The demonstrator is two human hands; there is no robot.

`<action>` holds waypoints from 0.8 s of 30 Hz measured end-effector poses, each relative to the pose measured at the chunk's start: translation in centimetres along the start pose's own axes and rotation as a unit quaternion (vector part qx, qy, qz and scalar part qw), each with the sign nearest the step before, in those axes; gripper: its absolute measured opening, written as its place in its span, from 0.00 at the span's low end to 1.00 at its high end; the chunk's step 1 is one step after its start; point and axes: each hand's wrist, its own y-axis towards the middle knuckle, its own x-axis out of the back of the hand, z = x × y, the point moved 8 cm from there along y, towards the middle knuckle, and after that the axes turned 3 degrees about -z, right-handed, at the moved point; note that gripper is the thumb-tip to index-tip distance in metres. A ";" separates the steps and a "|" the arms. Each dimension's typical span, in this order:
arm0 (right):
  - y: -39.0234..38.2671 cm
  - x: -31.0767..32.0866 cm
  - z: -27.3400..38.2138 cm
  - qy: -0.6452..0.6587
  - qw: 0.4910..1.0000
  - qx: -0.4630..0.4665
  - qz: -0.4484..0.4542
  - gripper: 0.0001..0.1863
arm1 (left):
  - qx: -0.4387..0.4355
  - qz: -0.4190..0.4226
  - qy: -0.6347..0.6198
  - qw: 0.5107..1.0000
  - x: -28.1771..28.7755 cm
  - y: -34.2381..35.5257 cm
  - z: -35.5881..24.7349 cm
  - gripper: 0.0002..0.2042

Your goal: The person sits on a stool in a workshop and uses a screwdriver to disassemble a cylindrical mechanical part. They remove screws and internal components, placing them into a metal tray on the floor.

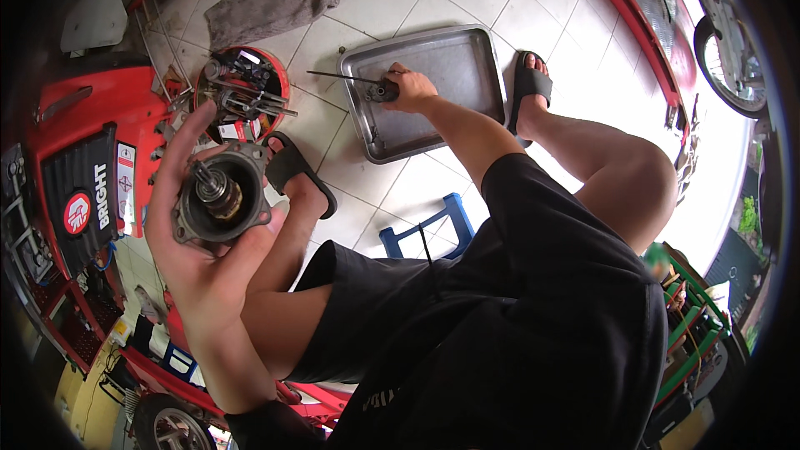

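Observation:
Close to the camera on the left, my left hand [208, 271] is closed around a round grey metal housing [252, 192] with flanged lugs. Its open mouth faces up, and a shaft with a splined tip [215, 187] stands inside. Farther off, my right hand [414, 89] grips a small dark metal part [382, 92] over the left side of a shallow metal tray [454, 62]. A thin dark rod [337, 76] sticks out leftward from that part. A small piece [375, 133] lies near the tray's left wall; its kind is unclear.
Left of the tray stands a red tub [282, 75] full of tools and metal parts. A grey cloth [271, 2] lies on the tiles behind it. Below the tray is a blue plastic stool [454, 212]. Red machinery [92, 108] lines the left; a motorcycle wheel [725, 67] shows far right.

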 end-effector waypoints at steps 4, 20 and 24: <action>0.0 -0.4 0.4 -0.012 1.000 0.001 0.028 0.38 | 0.014 -0.005 -0.014 1.000 -0.1 -0.1 0.6 0.40; -8.7 33.6 16.8 0.316 0.943 0.060 -0.080 0.20 | -0.175 0.038 0.020 0.984 -5.8 -1.8 -4.6 0.26; -17.2 36.5 23.4 0.369 0.928 0.051 -0.001 0.24 | -0.261 0.030 0.121 0.957 -7.1 -2.9 -5.2 0.24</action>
